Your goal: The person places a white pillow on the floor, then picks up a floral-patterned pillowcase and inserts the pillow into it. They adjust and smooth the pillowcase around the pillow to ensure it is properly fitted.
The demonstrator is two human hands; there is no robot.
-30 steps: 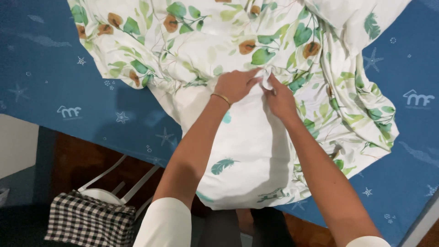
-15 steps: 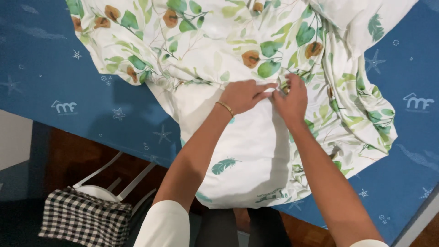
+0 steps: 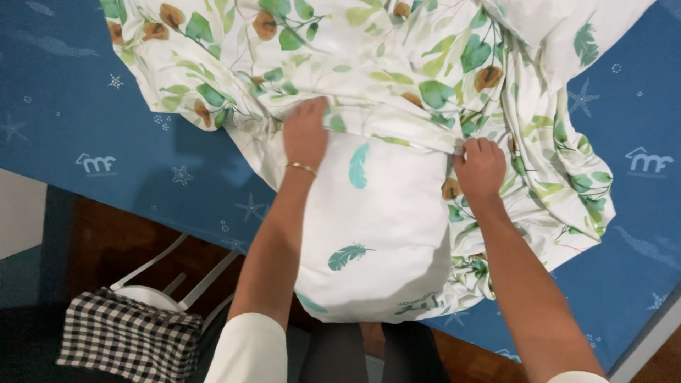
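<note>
Hands work at the open mouth of a white fabric pillow (image 3: pixel 379 234) printed with a few teal feathers, which lies on a blue bed sheet (image 3: pixel 85 142) patterned with pale stars and hangs partly over its near edge. Over the pillow's far end lies a white cotton pillowcase (image 3: pixel 369 64) printed with green leaves and brown blossoms, rumpled and spread well beyond the pillow to both sides.

At the pillow's far left corner, the left hand (image 3: pixel 306 133), with a thin gold bangle (image 3: pixel 301 167) at the wrist, rests palm down on the hem of the pillowcase; its fingers (image 3: pixel 312 110) are curled over the cloth's edge, though whether they pinch it cannot be told. At the pillow's far right corner, the right hand (image 3: pixel 481 169) has its fingers (image 3: pixel 472 149) clenched on the pillowcase hem, gripping a fold of it against the pillow.

Below and left of the pillow, off the bed, a black-and-white checked cloth (image 3: pixel 128 337) lies over a white chair (image 3: pixel 167 280) on the dark floor.
</note>
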